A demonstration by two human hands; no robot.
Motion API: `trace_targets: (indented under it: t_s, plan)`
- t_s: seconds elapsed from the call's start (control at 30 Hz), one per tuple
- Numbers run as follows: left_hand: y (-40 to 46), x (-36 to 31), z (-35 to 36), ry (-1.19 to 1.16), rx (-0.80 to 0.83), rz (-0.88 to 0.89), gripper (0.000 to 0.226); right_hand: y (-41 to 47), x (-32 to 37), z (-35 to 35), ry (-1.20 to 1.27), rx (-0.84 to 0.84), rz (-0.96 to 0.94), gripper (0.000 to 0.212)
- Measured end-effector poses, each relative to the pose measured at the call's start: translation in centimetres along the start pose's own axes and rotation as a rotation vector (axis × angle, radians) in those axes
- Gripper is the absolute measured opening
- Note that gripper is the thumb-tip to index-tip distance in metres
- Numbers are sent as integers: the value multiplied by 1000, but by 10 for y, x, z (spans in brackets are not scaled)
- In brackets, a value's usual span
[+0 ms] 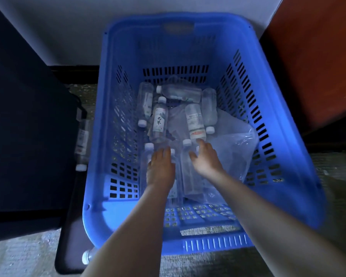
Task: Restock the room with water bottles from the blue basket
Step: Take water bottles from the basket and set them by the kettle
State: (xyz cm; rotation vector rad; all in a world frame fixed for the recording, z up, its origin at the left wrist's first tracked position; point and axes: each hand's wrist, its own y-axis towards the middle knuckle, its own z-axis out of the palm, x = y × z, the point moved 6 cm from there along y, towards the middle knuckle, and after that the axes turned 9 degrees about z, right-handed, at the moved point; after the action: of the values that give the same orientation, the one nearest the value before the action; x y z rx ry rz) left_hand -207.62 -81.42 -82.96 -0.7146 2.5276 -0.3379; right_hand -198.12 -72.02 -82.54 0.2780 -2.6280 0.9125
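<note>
A large blue basket (288, 148) with slotted walls fills the middle of the view. Several clear water bottles with white caps lie on its floor, among them one with black characters on its label (159, 121) and one with a red-banded label (195, 121). Both my arms reach down inside. My left hand (160, 166) lies palm down over a bottle (146, 162) at the near left, fingers spread. My right hand (205, 156) hovers open over another bottle (188, 170), its fingertips near that bottle's cap. Whether either hand touches a bottle is unclear.
A crumpled clear plastic bag (236, 148) lies in the basket's right half. Dark furniture (24, 126) stands at the left, with a bottle (82, 144) beside it and another bottle (88, 255) at the basket's near left corner. A reddish-brown cabinet (316, 56) stands at the right.
</note>
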Motion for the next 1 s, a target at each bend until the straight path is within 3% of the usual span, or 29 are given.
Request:
trace_targets:
  t_s: [0.23, 0.4, 0.67, 0.83, 1.0]
  plan:
    - [4, 14, 45, -125, 308, -169, 47, 11, -27, 30, -83, 221, 239, 51]
    - [6, 15, 55, -153, 454, -172, 45, 16, -32, 45, -109, 360, 348, 57]
    - [10, 22, 73, -365, 452, -304, 57, 27, -34, 55, -106, 420, 388, 56]
    - [16, 33, 87, -432, 479, -356, 54, 36, -38, 61, -58, 338, 425, 78]
    - [27, 38, 93, -555, 435, -373, 49, 42, -38, 62, -50, 396, 389, 59]
